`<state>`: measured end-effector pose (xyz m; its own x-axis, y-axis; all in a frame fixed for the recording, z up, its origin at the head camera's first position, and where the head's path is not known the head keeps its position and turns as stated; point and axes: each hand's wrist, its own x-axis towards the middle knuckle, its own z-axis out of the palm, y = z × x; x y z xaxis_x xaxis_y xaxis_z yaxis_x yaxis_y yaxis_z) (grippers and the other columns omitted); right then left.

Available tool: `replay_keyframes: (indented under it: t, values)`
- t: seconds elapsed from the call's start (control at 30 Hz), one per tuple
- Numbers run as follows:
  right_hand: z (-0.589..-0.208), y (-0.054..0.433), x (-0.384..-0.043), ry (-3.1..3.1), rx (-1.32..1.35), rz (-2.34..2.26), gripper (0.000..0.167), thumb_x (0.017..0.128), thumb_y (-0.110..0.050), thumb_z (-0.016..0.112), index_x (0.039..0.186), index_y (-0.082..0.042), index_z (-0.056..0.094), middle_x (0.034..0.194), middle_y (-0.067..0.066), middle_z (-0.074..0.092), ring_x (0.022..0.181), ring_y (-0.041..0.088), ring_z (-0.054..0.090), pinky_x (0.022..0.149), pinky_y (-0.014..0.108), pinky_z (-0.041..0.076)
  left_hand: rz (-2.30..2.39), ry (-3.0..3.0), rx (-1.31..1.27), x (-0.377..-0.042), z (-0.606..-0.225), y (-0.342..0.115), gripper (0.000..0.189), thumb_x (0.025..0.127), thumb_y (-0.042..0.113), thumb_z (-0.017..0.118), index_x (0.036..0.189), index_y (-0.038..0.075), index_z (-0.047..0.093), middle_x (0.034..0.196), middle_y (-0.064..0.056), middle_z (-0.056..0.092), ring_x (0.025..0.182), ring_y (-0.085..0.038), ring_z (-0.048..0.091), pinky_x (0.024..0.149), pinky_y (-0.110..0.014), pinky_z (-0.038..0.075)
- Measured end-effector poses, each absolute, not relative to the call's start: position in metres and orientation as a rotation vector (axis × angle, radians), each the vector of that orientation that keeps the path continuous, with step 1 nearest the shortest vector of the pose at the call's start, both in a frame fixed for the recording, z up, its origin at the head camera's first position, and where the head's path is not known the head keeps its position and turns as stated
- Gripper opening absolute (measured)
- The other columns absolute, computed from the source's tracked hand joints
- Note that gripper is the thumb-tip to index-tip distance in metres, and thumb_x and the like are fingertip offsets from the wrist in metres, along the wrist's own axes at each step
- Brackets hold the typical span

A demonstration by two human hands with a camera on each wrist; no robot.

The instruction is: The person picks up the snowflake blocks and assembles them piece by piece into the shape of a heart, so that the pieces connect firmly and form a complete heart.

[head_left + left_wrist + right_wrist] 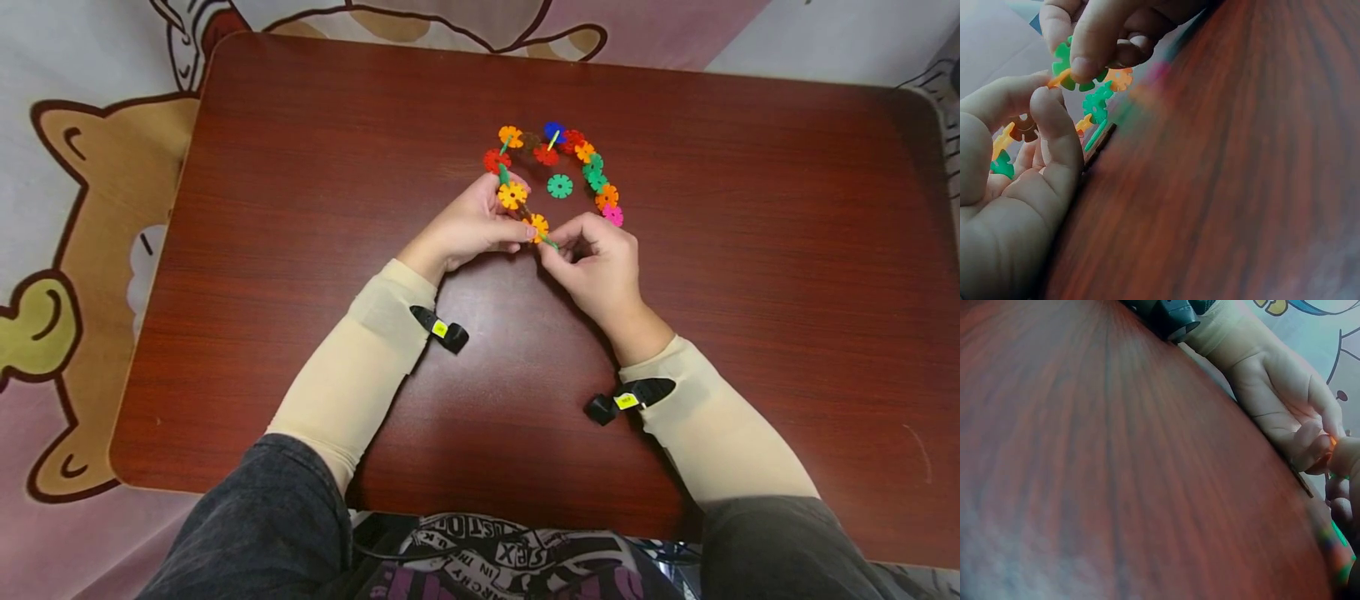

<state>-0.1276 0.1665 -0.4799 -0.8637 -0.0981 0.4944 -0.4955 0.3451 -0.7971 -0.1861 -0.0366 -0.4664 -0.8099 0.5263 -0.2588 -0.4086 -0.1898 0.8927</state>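
Observation:
Slotted flower-shaped plastic discs are joined into a curved chain, with a yellow-orange disc (pixel 512 196) beside my left palm and a pink disc (pixel 612 215) at its right end. My left hand (pixel 467 223) pinches an orange disc (pixel 537 227) at the chain's near end between thumb and finger. From the other side my right hand (pixel 602 265) pinches a green disc (pixel 1060 57), which meets the orange disc edge to edge. In the left wrist view the fingertips partly hide both discs. The right wrist view shows only a sliver of orange between the fingers.
Inside the chain's curve, a separate green disc (pixel 559 186) lies on the reddish-brown table (pixel 337 167). Black wrist cameras (pixel 455 337) are strapped over both beige sleeves. A cartoon-printed cloth (pixel 127 183) hangs beyond the table's left and far edges.

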Motion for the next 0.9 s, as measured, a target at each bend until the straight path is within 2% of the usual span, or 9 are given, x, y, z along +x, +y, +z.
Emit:
replay_keyframes:
  t: [0.13,0.27,0.33,0.43,0.53,0.6,0.77,0.9]
  values:
    - [-0.48,0.168,-0.1298,-2.33,0.525,1.491,0.021,0.081,0.0,0.089,0.092,0.003,0.071,0.077,0.01,0.071,0.066,0.02,0.061,0.065,0.017,0.05,2.049,1.44,0.048,-0.1866,-0.4652,-0.0364,0.055,0.094,-0.015,0.068,0.138,0.0,0.04,0.09,-0.014,0.069,0.07,-0.021,0.064,0.061,-0.026,0.056]
    - [-0.4804,0.1691,-0.131,-2.443,0.501,1.393,0.03,0.081,-0.008,0.092,0.102,0.001,0.073,0.089,0.011,0.07,0.074,0.021,0.061,0.069,0.021,0.049,2.065,1.424,-0.016,-0.1882,-0.4643,-0.0371,0.053,0.095,-0.013,0.067,0.138,0.004,0.042,0.094,-0.014,0.064,0.07,-0.02,0.063,0.063,-0.027,0.058]
    - [-0.4813,0.1696,-0.1319,-2.498,0.526,1.312,0.03,0.083,-0.01,0.09,0.107,0.001,0.075,0.096,0.013,0.069,0.08,0.023,0.061,0.072,0.026,0.048,2.087,1.396,-0.045,-0.189,-0.4637,-0.0371,0.051,0.096,-0.012,0.065,0.138,0.007,0.043,0.097,-0.015,0.062,0.07,-0.02,0.063,0.064,-0.027,0.058]
    - [-0.482,0.1702,-0.1331,-2.574,0.626,1.169,0.032,0.088,-0.012,0.086,0.115,0.001,0.078,0.108,0.019,0.066,0.096,0.033,0.061,0.085,0.039,0.048,2.119,1.358,-0.065,-0.1898,-0.4638,-0.0375,0.048,0.097,-0.011,0.062,0.137,0.009,0.043,0.1,-0.015,0.061,0.071,-0.02,0.063,0.065,-0.027,0.059]
    - [-0.4815,0.1706,-0.133,-2.622,0.724,1.072,0.033,0.091,-0.015,0.084,0.12,0.001,0.078,0.119,0.025,0.063,0.108,0.042,0.056,0.095,0.053,0.043,2.135,1.338,-0.073,-0.1895,-0.4635,-0.0372,0.048,0.097,-0.012,0.06,0.137,0.008,0.042,0.1,-0.015,0.061,0.071,-0.02,0.063,0.065,-0.026,0.058]
    - [-0.4807,0.1705,-0.1327,-2.638,0.768,1.038,0.032,0.092,-0.017,0.083,0.119,0.001,0.079,0.123,0.027,0.061,0.11,0.044,0.054,0.096,0.057,0.04,2.142,1.333,-0.079,-0.1893,-0.4634,-0.037,0.047,0.097,-0.013,0.059,0.136,0.008,0.043,0.1,-0.015,0.06,0.071,-0.02,0.062,0.064,-0.026,0.058]
    - [-0.4799,0.1698,-0.132,-2.639,0.776,1.01,0.029,0.093,-0.018,0.083,0.114,0.002,0.079,0.125,0.028,0.06,0.11,0.045,0.054,0.096,0.057,0.041,2.157,1.309,-0.097,-0.1891,-0.4638,-0.0366,0.045,0.097,-0.014,0.057,0.133,0.01,0.044,0.097,-0.012,0.06,0.072,-0.019,0.062,0.064,-0.026,0.057]
    - [-0.4805,0.1692,-0.1324,-2.62,0.725,1.034,0.023,0.09,-0.018,0.086,0.099,0.002,0.078,0.122,0.026,0.063,0.114,0.043,0.058,0.1,0.056,0.044,2.163,1.301,-0.089,-0.1892,-0.4647,-0.0366,0.045,0.096,-0.014,0.057,0.132,0.011,0.045,0.097,-0.014,0.06,0.072,-0.02,0.063,0.064,-0.027,0.058]
